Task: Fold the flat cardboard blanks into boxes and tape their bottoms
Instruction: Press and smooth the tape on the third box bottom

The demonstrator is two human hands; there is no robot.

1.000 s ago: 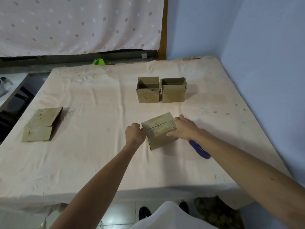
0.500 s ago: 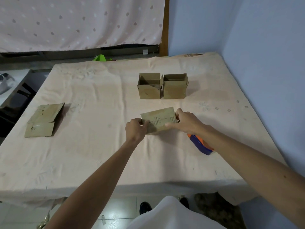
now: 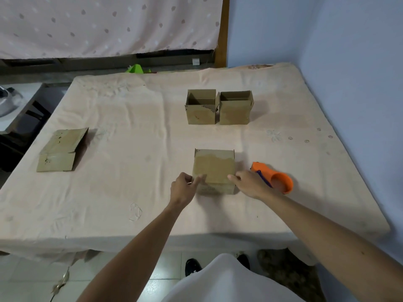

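Cardboard box [image 3: 214, 168] stands on the cloth-covered desk [image 3: 135, 192] near its front edge, closed side up and brown tape across it. The left hand [image 3: 184, 189] has a narrow grip, thumb on top and curled fingers at the near left corner. The right hand [image 3: 249, 184] touches the near right corner with its fingertips; I cannot tell if its grip holds. An orange tape dispenser [image 3: 275, 179] lies just right of that hand. Two open boxes [image 3: 201, 110] stand side by side farther back. A flat blank [image 3: 61, 150] lies far left.
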